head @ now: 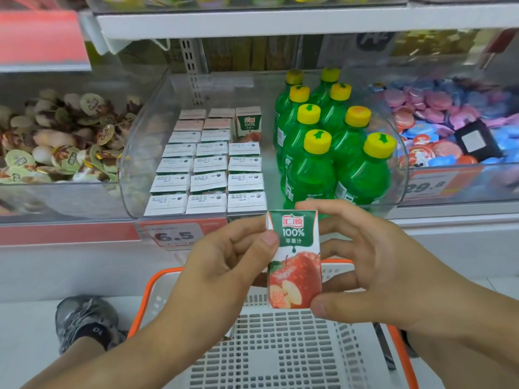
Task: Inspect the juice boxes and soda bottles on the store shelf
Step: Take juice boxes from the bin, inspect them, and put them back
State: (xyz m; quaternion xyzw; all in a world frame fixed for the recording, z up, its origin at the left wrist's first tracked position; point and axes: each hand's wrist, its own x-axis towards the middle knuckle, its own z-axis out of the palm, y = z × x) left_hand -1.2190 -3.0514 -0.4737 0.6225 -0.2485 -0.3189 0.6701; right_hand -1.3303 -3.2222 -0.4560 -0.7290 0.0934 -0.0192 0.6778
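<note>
We pinch the juice box (295,259) upright between our left hand (224,265) and right hand (370,265), above the basket (280,346); the soda bottles (331,141) stand beyond it, nearer our right hand.

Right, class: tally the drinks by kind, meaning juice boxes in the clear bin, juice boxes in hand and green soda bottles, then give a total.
Apple juice boxes in the clear bin: 19
Held apple juice box, between left hand and right hand: 1
Green soda bottles, yellow caps: 8
Total: 28
</note>
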